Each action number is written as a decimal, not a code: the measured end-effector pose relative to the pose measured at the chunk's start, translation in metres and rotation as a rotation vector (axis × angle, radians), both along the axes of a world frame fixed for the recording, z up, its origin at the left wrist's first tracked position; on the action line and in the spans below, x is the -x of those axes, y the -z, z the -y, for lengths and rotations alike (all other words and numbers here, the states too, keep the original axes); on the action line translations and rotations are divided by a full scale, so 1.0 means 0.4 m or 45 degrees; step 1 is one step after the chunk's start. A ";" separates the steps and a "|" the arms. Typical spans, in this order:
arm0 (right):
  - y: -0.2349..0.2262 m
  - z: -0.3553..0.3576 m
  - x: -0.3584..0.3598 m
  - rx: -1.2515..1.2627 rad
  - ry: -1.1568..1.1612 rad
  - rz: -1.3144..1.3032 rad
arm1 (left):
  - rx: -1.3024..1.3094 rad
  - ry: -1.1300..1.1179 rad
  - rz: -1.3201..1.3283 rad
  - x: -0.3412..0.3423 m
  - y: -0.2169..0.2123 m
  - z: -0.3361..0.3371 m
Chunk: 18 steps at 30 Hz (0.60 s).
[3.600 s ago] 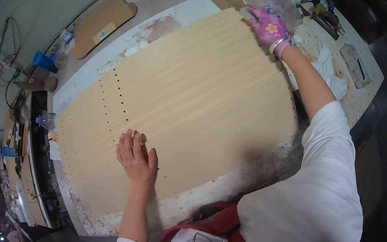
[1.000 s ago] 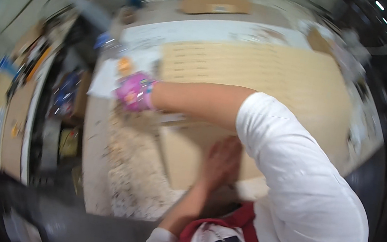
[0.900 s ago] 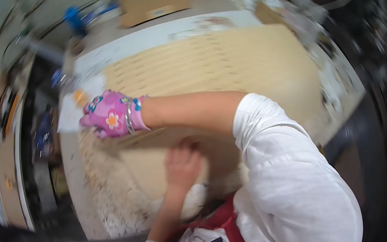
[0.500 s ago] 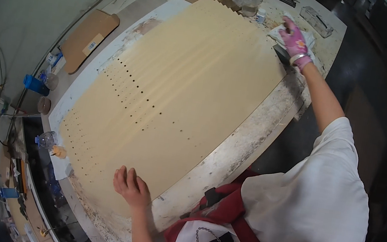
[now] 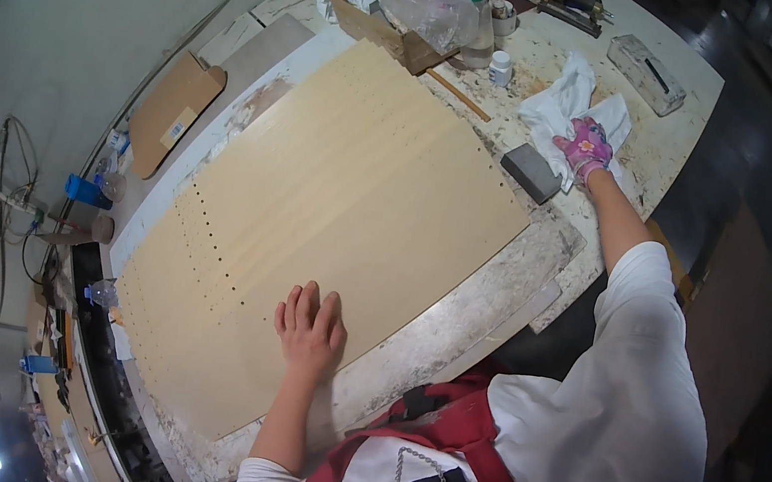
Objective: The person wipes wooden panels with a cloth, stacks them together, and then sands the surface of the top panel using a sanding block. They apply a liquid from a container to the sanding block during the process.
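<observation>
A pale tan wooden panel (image 5: 356, 176) lies flat across the worktable, with rows of small dark holes drilled in it. My bare left hand (image 5: 311, 332) rests palm down on its near part, fingers stretched out and holding nothing. On the far right, my right hand (image 5: 584, 149) wears a pink flowered glove. Its fingers are curled onto a crumpled white cloth (image 5: 562, 102) on the tabletop. Between that cloth and the panel's far right corner sits a dark grey sanding block (image 5: 531, 172).
Behind the panel are a small white bottle (image 5: 500, 68), a pencil-like stick (image 5: 458, 95), a clear plastic bag (image 5: 432, 12) and a larger bottle (image 5: 478, 23). A dusty oblong case (image 5: 646, 74) lies far right. A brown board (image 5: 177, 117) leans at left, near a blue-topped bottle (image 5: 89, 191).
My right hand has come down onto the white cloth from a raised position with fingers apart. My left hand now rests farther right on the panel. The view has shifted, showing the grey block fully.
</observation>
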State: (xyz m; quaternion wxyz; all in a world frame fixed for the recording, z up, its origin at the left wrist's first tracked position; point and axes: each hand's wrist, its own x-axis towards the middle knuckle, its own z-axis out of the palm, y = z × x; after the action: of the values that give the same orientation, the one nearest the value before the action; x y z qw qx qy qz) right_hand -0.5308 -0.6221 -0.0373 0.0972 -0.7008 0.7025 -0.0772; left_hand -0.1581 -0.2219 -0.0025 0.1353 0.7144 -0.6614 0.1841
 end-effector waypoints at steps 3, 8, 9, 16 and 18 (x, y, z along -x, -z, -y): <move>0.113 0.071 0.121 0.328 -0.015 0.327 | -0.043 -0.004 -0.032 0.027 -0.027 0.009; -0.259 -0.050 -0.001 0.361 -0.242 1.074 | -0.052 -0.025 -0.064 0.023 -0.013 0.005; -0.329 -0.102 -0.077 0.290 -0.336 1.192 | -0.028 -0.031 -0.038 0.021 -0.006 0.006; -0.288 -0.476 -0.676 0.579 -1.641 0.258 | -0.013 -0.020 -0.054 0.012 0.003 0.005; -0.213 -0.503 -0.700 0.509 -1.711 0.084 | -0.014 -0.001 -0.048 0.006 0.005 -0.007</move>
State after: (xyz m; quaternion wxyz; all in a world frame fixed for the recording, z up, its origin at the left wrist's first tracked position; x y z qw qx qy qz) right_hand -0.2507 -0.4208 0.0479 0.0143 -0.9849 0.0862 -0.1493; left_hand -0.1607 -0.2189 -0.0043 0.1437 0.7187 -0.6595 0.1669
